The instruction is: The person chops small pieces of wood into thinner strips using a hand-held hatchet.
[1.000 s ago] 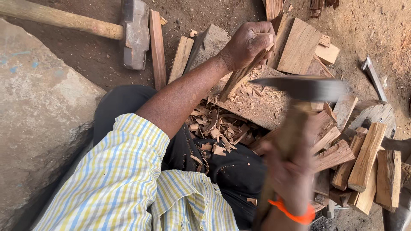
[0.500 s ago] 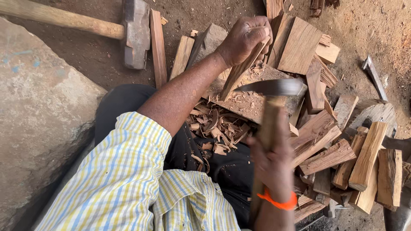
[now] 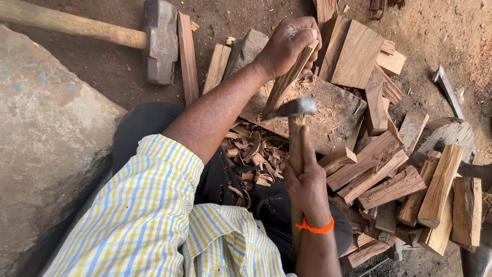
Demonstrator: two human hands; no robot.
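Our right hand (image 3: 307, 187) was wrapped tight around the wooden handle of the hatchet (image 3: 293, 110), thumb laid up along the shaft, orange band at the wrist. Left hand (image 3: 288, 45) was closed on the top of a slim wood stick (image 3: 283, 84), held tilted, foot resting on the chopping block (image 3: 333, 110). What changed: a second earlier the hatchet was raised and blurred off to the right over the split pieces; half a second earlier it was partway down; by this moment the head had come in low, blade just beside the lower part of the stick, at or near contact. We couldn't tell if the edge had bitten in. We read that as a shaving stroke landing, the piece being pared thinner. Left hand and stick had barely shifted across all three frames, so the hold was steady. Shavings (image 3: 253, 154) lay heaped between the near edge of the block and our lap, much as before. Sledgehammer (image 3: 159, 38) lay untouched on the dirt floor off the block's far-left side; split billets (image 3: 394, 187) were stacked along its right edge, unmoved.
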